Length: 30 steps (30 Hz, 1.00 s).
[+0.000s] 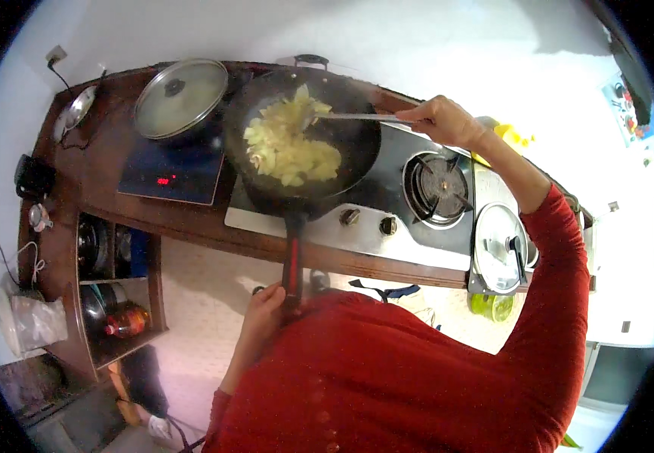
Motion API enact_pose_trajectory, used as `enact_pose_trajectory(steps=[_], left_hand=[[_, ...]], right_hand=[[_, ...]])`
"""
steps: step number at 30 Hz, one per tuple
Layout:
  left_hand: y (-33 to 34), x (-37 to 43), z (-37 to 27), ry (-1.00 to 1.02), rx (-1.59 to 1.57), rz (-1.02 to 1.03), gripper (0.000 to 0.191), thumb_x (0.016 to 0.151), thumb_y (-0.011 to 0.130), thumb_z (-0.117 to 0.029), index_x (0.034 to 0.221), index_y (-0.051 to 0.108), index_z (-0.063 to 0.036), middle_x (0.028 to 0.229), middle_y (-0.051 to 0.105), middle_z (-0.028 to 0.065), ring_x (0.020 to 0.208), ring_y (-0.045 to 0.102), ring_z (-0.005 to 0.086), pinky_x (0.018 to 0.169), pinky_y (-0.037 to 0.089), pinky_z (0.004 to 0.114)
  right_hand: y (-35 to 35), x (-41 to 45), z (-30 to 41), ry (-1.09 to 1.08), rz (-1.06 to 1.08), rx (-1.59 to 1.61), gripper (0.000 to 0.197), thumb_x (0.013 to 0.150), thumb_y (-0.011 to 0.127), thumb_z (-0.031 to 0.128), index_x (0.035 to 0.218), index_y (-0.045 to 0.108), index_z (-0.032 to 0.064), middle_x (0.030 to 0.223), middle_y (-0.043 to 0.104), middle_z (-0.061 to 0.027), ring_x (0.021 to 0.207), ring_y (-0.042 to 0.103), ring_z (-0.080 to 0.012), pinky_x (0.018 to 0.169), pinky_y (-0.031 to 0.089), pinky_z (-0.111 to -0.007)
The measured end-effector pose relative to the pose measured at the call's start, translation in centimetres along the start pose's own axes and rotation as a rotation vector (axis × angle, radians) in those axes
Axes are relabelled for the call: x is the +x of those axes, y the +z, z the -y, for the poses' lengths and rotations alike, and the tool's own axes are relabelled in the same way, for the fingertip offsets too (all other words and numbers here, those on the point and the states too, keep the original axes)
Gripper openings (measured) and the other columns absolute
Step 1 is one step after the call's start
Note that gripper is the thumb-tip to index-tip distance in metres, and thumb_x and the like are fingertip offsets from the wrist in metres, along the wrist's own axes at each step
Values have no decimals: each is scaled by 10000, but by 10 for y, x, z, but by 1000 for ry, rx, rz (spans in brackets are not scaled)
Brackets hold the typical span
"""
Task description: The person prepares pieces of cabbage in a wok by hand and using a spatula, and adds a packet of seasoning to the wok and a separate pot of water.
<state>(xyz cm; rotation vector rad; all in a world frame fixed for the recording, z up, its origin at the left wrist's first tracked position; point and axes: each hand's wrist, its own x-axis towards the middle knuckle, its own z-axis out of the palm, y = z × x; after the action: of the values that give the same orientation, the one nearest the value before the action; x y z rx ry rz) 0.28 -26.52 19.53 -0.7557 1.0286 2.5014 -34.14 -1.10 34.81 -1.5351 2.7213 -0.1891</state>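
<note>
A black wok (358, 153) sits over the left burner of the gas stove, its long handle (293, 255) pointing towards me. My left hand (267, 306) is around the end of that handle. Pale yellow-green chopped vegetable pieces (293, 150) are heaped in the left and middle of the wok; their exact kind is hard to tell. My right hand (443, 120) grips a metal spatula (361, 117), held across the wok from the right. The spatula's head is partly hidden among the pieces at the upper middle of the pan.
Left of the wok, a glass-lidded pot (182, 99) stands on an induction cooktop (168, 175) with a lit red display. The right gas burner (436, 189) is uncovered. A glass lid (498, 247) leans at the stove's right end. Open shelves (117, 283) hold a bottle and cookware.
</note>
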Motion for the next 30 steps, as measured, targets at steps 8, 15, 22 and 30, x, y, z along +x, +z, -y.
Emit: enact_pose_trajectory(steps=[8, 15, 22, 30], left_hand=[[-7, 2, 7, 31, -16, -15, 359, 869, 534, -274, 1063, 520, 28, 926, 595, 120, 802, 604, 217, 664, 505, 303], [-7, -1, 5, 23, 1, -69, 354, 879, 517, -266, 1070, 517, 31, 902, 598, 117, 802, 609, 220, 673, 503, 308], [-5, 5, 2, 11, 46, 1, 306, 884, 514, -229, 1051, 524, 27, 874, 605, 102, 803, 614, 207, 658, 499, 292], [1, 0, 1, 11, -45, 19, 288, 881, 519, -217, 1045, 528, 20, 856, 603, 105, 774, 609, 202, 633, 504, 291]], right_hand=[[23, 47, 14, 731, 198, 513, 184, 761, 532, 173, 826, 575, 7, 619, 578, -142, 600, 586, -319, 539, 481, -427], [-1, 68, 42, 310, 538, 320, 257, 824, 457, 95, 1038, 596, 59, 575, 522, -60, 508, 505, -93, 474, 421, -275], [19, 99, 7, -144, 10, -127, 306, 794, 553, 144, 1089, 589, 67, 687, 597, -161, 592, 569, -212, 577, 454, -332], [-41, 69, 65, -218, 303, -143, 335, 742, 623, 131, 1077, 609, 140, 788, 633, -123, 682, 582, -305, 640, 451, -391]])
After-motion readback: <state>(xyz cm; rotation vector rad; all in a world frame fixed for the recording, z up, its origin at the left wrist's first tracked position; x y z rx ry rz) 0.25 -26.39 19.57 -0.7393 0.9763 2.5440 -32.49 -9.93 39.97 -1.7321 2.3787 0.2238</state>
